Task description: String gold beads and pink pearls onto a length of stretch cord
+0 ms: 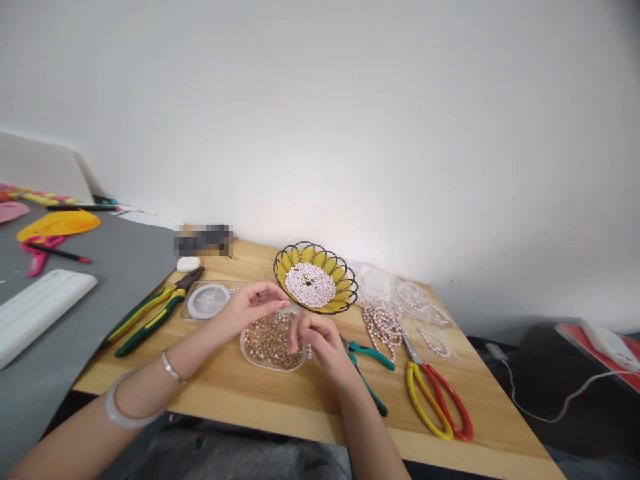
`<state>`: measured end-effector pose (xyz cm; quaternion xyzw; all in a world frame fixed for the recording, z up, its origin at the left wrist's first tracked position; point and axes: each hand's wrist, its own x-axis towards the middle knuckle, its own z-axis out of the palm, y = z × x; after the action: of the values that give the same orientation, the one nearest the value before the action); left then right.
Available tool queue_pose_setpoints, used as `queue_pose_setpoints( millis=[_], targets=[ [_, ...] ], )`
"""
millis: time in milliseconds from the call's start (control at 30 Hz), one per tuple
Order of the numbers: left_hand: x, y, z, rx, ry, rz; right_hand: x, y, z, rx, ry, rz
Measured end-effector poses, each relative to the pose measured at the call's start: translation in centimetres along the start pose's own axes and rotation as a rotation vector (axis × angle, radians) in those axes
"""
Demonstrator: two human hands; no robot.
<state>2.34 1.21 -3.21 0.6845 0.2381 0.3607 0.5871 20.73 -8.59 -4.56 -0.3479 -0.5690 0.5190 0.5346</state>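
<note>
My left hand (263, 300) is over the back of a clear tub (273, 366), with thumb and fingers pinched together. At its fingertips shows a tiny pale bead (286, 303). Curled closed, my right hand (320, 337) hovers at the tub's right side; what its fingers hold, if anything, is hidden. Small gold beads (273, 337) mixed with some pale ones fill the tub. A few pale beads (309, 351) show beside the right hand, partly covered by it. Just behind the hands stands a yellow-lined black wire basket (345, 303) of pale pink beads (310, 285).
Green-yellow pliers (155, 310) and a box with a white spool (207, 301) lie left. To the right are teal-handled pliers (373, 353), red-and-yellow scissors (433, 393), bead strands (383, 325) and clear bags (375, 283). A white case (189, 265) sits at the back left.
</note>
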Motion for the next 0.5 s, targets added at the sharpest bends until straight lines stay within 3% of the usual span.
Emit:
queue_pose_setpoints(
  millis=[500],
  targets=[
    [-0.05, -0.31, -0.05, -0.047, 0.026, -0.014, -0.15, 0.04, 0.05, 0.048, -0.047, -0.005]
  ],
)
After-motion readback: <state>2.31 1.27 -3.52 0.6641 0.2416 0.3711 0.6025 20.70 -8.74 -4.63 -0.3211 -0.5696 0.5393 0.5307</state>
